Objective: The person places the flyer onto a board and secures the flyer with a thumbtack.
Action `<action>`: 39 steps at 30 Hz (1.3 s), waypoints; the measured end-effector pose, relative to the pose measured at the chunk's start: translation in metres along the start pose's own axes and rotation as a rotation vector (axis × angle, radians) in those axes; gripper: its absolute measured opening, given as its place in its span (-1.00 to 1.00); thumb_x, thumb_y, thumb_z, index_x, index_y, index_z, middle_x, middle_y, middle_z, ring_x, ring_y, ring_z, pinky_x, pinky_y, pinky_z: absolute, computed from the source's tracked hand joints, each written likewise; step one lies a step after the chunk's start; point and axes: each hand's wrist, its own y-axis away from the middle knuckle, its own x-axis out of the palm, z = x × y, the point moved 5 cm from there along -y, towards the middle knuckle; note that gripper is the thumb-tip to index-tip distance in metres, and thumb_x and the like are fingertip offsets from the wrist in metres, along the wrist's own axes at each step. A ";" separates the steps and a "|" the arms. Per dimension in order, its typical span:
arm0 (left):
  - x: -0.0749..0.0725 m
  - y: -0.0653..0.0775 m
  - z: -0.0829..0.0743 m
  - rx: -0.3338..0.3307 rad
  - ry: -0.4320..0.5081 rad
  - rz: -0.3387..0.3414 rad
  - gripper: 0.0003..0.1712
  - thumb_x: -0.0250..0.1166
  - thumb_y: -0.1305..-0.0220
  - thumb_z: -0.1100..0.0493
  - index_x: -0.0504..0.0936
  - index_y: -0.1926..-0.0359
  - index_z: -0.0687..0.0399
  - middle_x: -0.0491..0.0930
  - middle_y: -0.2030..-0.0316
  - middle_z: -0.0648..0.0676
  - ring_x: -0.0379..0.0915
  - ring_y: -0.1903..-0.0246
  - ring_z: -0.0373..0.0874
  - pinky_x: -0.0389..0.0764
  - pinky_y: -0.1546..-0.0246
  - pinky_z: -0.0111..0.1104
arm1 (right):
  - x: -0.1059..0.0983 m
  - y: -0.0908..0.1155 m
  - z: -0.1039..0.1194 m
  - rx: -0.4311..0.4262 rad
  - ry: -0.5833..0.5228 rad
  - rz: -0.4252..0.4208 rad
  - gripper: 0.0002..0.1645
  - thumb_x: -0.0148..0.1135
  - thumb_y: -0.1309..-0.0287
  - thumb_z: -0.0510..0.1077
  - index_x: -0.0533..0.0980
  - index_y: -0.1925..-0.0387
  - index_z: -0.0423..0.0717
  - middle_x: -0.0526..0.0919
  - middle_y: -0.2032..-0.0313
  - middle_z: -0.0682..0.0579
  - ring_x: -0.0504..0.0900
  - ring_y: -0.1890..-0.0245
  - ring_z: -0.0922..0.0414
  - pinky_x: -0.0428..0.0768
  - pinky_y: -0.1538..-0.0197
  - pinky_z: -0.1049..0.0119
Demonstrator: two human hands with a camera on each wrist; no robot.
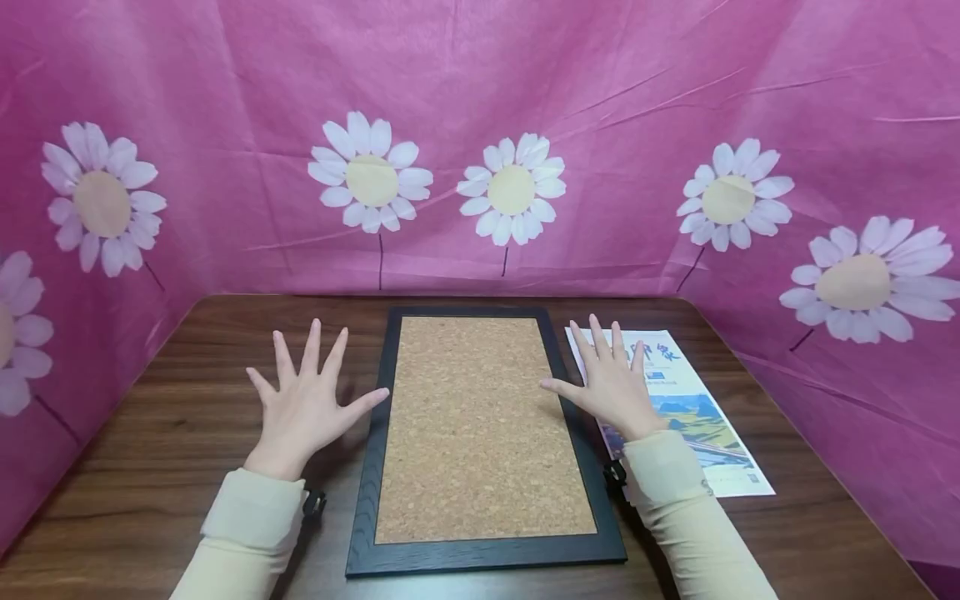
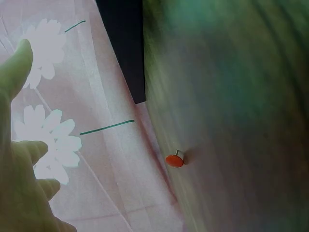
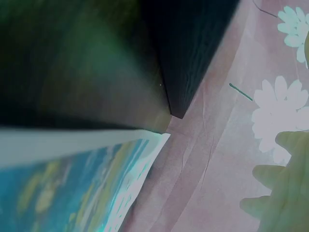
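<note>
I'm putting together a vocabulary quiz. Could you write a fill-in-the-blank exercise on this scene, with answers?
In the head view:
1. The frame around the cork panel is coloured ____.
2. The printed sheet lies to the frame's ____.
3. The flower petals on the pink cloth are ____.
4. The left hand and right hand are holding ____.

Missing words: black; right; white; nothing.

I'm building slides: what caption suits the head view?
Spread left hand and spread right hand flank a black-framed corkboard on a brown table, printed sheet alongside.
</note>
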 end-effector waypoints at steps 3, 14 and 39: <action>-0.001 0.000 0.001 -0.001 0.001 0.000 0.23 0.04 -0.08 -0.66 -0.18 -0.59 -0.22 -0.40 -0.59 0.16 -0.79 -0.45 0.41 -0.48 -0.11 0.61 | -0.001 -0.001 -0.001 0.002 -0.010 0.005 0.31 0.04 0.00 0.67 -0.22 -0.59 0.22 -0.29 -0.59 -0.10 -0.44 -0.55 -0.26 -0.45 -0.38 -0.46; -0.004 -0.004 -0.001 -0.039 0.111 0.060 0.21 0.03 -0.13 -0.64 -0.25 -0.59 -0.24 -0.39 -0.59 0.16 -0.77 -0.47 0.39 -0.40 -0.16 0.59 | -0.012 0.002 -0.012 0.041 -0.201 0.061 0.22 0.07 -0.15 0.54 -0.27 -0.59 0.20 -0.25 -0.59 -0.08 -0.38 -0.55 -0.27 -0.38 -0.39 -0.46; 0.020 -0.005 -0.012 -0.112 0.600 0.278 0.04 0.11 -0.38 -0.30 -0.25 -0.59 -0.03 -0.19 -0.57 0.27 -0.32 -0.49 0.43 -0.05 -0.34 0.39 | -0.022 0.020 -0.072 0.203 -0.535 0.162 0.03 -0.09 -0.41 0.32 -0.36 -0.58 0.04 -0.17 -0.54 -0.33 -0.14 -0.48 -0.46 -0.01 -0.32 -0.51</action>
